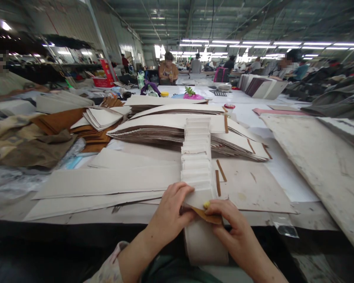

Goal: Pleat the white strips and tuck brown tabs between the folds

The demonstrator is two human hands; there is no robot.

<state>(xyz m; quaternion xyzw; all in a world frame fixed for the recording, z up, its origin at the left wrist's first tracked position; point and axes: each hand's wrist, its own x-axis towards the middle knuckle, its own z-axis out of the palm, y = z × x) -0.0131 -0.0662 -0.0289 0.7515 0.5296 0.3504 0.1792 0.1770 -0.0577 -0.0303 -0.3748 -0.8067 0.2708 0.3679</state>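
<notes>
At the table's near edge, my left hand (pixel 174 208) is closed on the left side of a pale fabric-like strip (pixel 206 245), thumb below and fingers on top. My right hand (pixel 233 222) pinches the strip's right side, where a brown flap (pixel 209 215) is turned up between both hands. A small yellow thing (pixel 206 204) shows at a right fingertip; I cannot tell what it is. The strip's near part hangs over the edge towards me. Just beyond my hands, a row of overlapping pale strips (pixel 196 157) runs away across the table.
Stacks of long pale panels with brown undersides (pixel 165 125) lie behind the row. Flat pale panels (pixel 106 182) spread to the left, near brown pieces (pixel 61 122) and cloth (pixel 32 145). Narrow brown strips (pixel 218 182) lie right. A large pale board (pixel 318 165) borders the right side. Other people work farther off.
</notes>
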